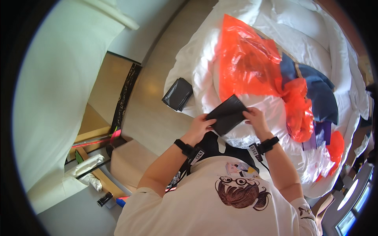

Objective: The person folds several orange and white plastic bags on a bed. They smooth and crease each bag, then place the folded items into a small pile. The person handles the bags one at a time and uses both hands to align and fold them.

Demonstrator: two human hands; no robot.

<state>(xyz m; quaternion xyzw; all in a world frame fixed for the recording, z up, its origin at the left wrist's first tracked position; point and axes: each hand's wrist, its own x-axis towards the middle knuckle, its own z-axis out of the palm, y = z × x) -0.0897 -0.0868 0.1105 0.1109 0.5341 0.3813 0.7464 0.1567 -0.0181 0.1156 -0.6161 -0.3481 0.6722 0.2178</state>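
Observation:
Between my two hands is a flat black folded piece [227, 115], rectangular and smooth, perhaps a plastic bag. My left hand [200, 128] pinches its left edge, and my right hand [256, 119] grips the opposite edge with thumb and fingers. A similar black folded bundle [178, 94], shiny like plastic, lies on the bed's left corner. Just beyond my hands a large red plastic bag [248, 63] is spread over the white bedding [204, 82]. Black straps with small marked blocks circle both wrists.
Dark blue fabric [315, 86] and a purple piece [323, 133] lie to the right, near more crumpled red plastic [298, 114] and clear plastic. At the left stand a pale curtain [63, 78] and a beige padded seat [132, 161]. Brown floor [161, 59] runs alongside the bed.

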